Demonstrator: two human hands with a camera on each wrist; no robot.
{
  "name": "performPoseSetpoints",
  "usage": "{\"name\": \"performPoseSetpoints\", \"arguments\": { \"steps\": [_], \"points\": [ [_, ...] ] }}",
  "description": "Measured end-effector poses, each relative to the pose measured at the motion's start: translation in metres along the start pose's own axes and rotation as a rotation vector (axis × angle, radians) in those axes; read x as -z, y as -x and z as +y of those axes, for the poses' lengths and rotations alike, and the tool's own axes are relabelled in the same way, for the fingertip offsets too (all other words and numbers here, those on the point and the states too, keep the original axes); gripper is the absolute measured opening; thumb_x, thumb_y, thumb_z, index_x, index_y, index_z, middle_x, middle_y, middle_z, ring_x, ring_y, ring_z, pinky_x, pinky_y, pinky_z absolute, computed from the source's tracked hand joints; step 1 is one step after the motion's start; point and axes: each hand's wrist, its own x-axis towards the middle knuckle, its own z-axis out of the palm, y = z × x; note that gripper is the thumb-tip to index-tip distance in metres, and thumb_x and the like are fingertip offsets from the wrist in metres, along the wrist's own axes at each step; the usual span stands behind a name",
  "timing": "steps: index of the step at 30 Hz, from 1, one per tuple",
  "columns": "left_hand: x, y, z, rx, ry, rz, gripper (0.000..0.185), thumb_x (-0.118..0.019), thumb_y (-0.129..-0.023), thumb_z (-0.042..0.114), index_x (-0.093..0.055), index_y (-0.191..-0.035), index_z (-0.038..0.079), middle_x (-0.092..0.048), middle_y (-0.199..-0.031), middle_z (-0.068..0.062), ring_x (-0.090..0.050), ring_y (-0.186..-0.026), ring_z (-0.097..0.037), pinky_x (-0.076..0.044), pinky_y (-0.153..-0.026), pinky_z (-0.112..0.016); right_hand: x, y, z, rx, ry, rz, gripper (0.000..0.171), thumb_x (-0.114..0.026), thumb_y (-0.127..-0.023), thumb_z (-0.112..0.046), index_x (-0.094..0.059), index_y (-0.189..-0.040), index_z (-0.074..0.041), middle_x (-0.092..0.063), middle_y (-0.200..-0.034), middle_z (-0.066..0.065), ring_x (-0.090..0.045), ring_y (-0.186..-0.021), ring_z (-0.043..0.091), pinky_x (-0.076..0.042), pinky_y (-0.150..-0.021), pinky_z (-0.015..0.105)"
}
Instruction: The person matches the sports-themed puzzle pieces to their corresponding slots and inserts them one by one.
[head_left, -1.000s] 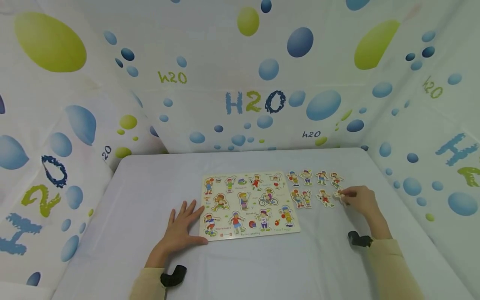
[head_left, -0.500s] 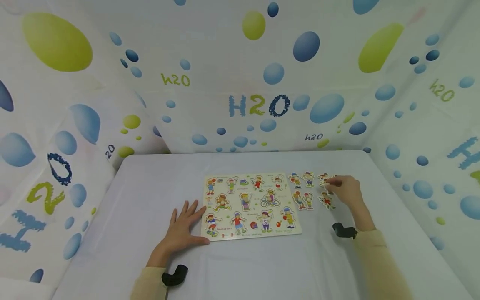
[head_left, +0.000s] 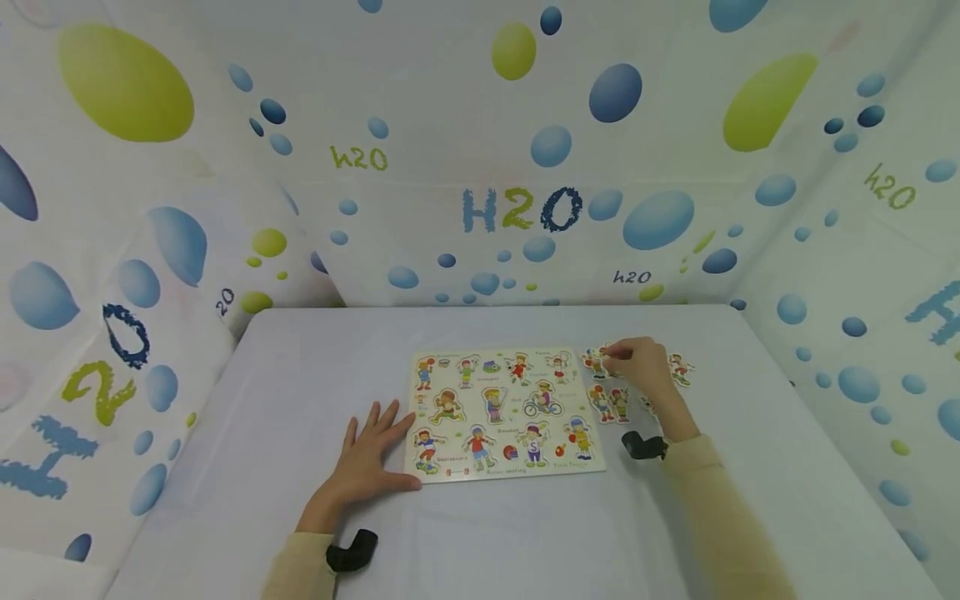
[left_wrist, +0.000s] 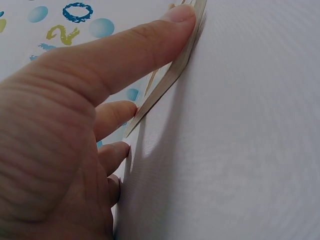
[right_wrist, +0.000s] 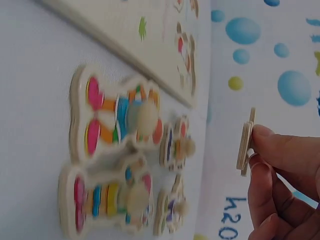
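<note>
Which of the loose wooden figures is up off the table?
The figure pinched in the right hand, seen edge-on in the right wrist view; the other loose ones in sight lie on the table.

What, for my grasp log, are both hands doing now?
Left hand: open, touching the cream rectangular wooden puzzle board.
Right hand: closed, pinching a thin pale wooden puzzle piece.

White drapes [head_left: 442, 108] printed with blue and green drops [head_left: 615, 92] hang around a white-covered table [head_left: 300, 367].

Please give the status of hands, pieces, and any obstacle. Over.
Left hand spread, touching left side of puzzle board. Right hand pinching one piece, raised. Loose pieces right of board; no tall obstacle seen.
</note>
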Motion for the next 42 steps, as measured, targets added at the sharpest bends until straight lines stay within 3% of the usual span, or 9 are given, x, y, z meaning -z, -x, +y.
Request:
{"name": "performPoseSetpoints", "arguments": {
  "steps": [6, 14, 24, 42],
  "points": [
    [-0.001, 0.000, 0.000, 0.005, -0.003, 0.002, 0.106, -0.088, -0.059, 0.050, -0.044, -0.148, 0.013, -0.022, -0.161, -0.018, -0.005, -0.150, -0.045, 0.007, -0.117, -0.064, -0.016, -0.008, -0.011, 0.042, -0.025, -0.011, 0.016, -0.073, -0.086, -0.012, -0.075, -0.097, -0.001, -0.073, -0.088, 0.014, -0.062, -0.074, 0.022, -0.047, -0.062, 0.025],
    [-0.002, -0.001, -0.002, 0.012, -0.003, 0.001, 0.107, -0.088, -0.059, 0.051, -0.043, -0.148, 0.013, -0.021, -0.162, -0.017, -0.004, -0.150, -0.044, 0.008, -0.117, -0.064, -0.029, -0.008, -0.023, 0.125, -0.121, -0.037, 0.012, -0.071, -0.083, -0.007, -0.075, -0.091, 0.001, -0.070, -0.078, 0.012, -0.060, -0.063, 0.017, -0.047, -0.054, 0.024],
    [-0.003, 0.000, -0.002, 0.011, -0.003, 0.002, 0.107, -0.088, -0.059, 0.052, -0.043, -0.148, 0.014, -0.021, -0.162, -0.016, -0.004, -0.150, -0.043, 0.007, -0.117, -0.064, -0.048, -0.022, -0.031, 0.071, 0.004, -0.080, 0.013, -0.073, -0.086, -0.016, -0.076, -0.093, -0.005, -0.073, -0.086, 0.011, -0.065, -0.075, 0.023, -0.051, -0.063, 0.032],
    [0.000, 0.000, 0.003, 0.016, -0.004, -0.002, 0.107, -0.089, -0.058, 0.049, -0.043, -0.148, 0.013, -0.021, -0.161, -0.017, -0.005, -0.150, -0.044, 0.007, -0.117, -0.064, -0.060, -0.024, -0.035, 0.033, 0.037, -0.127, 0.014, -0.074, -0.085, -0.015, -0.076, -0.094, -0.005, -0.073, -0.089, 0.012, -0.065, -0.077, 0.024, -0.055, -0.068, 0.039]
  ]
}}
